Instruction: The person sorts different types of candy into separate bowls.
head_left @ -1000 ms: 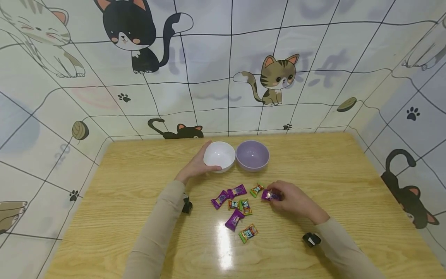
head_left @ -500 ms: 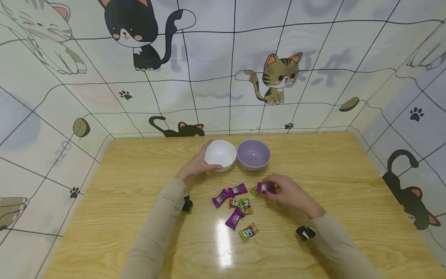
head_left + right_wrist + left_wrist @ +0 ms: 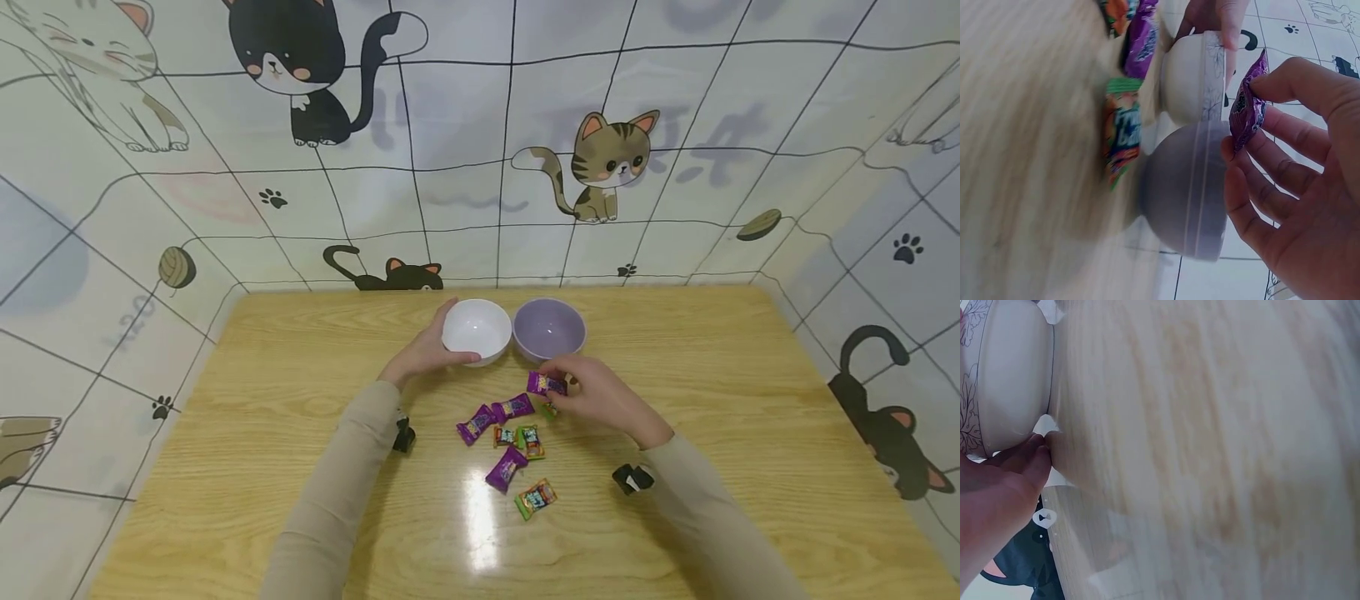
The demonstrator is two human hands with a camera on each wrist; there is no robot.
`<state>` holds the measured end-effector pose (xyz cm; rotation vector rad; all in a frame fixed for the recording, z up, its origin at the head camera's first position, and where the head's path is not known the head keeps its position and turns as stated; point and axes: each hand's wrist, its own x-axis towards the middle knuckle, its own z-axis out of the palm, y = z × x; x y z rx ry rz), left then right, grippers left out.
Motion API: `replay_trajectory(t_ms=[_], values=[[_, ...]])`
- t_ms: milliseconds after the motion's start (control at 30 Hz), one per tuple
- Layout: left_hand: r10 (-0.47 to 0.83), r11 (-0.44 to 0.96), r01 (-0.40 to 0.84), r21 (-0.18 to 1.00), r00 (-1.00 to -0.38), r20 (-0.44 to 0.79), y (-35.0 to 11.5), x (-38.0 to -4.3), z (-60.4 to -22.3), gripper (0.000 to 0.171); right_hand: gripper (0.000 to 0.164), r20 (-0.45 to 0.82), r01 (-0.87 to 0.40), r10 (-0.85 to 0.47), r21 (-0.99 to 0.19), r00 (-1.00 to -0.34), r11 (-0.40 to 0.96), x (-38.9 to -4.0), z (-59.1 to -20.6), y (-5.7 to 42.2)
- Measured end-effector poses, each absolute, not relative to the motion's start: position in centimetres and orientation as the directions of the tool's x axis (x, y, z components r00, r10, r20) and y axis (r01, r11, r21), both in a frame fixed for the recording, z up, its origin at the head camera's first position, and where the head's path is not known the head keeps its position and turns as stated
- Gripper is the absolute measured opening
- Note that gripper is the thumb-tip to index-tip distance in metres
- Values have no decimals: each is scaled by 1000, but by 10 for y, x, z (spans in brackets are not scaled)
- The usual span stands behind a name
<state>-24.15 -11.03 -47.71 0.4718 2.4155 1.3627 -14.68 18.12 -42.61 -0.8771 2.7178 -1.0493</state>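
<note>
- At purple bowl's (image 3: 549, 327) 6 o'clock (12 = far wall, head cam): held purple sweet (image 3: 542, 382), up off table (image 3: 300, 500), near bowl's rim but outside it.
- R hand (image 3: 598, 395), bowl's 5 o'clock: thumb + fingertips pinching that sweet; other fingers bent, per R wrist cam.
- L hand (image 3: 426, 352), white bowl's (image 3: 477, 327) 8 o'clock: gripping its side, thumb approx 6–7, fingertips approx 10.
- White bowl at purple bowl's 9 o'clock, both upright; can't tell if rims touch. Leafy line pattern round white one's outside (R wrist cam).
- Held sweet's 6 o'clock, under R hand: green sweet (image 3: 550, 410), partly hidden.
- 9 o'clock of that: two purple sweets (image 3: 513, 407) on table, roughly end to end.
- Their 4–5 o'clock: pair of green sweets (image 3: 531, 442), just beside each other. Pair's 7 o'clock: another purple sweet (image 3: 506, 469); 5 o'clock, a bit further: lone green sweet (image 3: 536, 499).
- Black gadgets (image 3: 403, 436) by both wrists: L hand's 7, R hand's 5.
- Table's 12: cat-print sheet (image 3: 465, 196).
</note>
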Motion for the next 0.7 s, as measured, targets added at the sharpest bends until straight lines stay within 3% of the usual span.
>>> replay_trajectory(t_ms=[700], values=[[431,501,133,855,-895,-113,-110,-241,-476,112,27,168,-524,-565,-645,-808,557,-194,-412,145]])
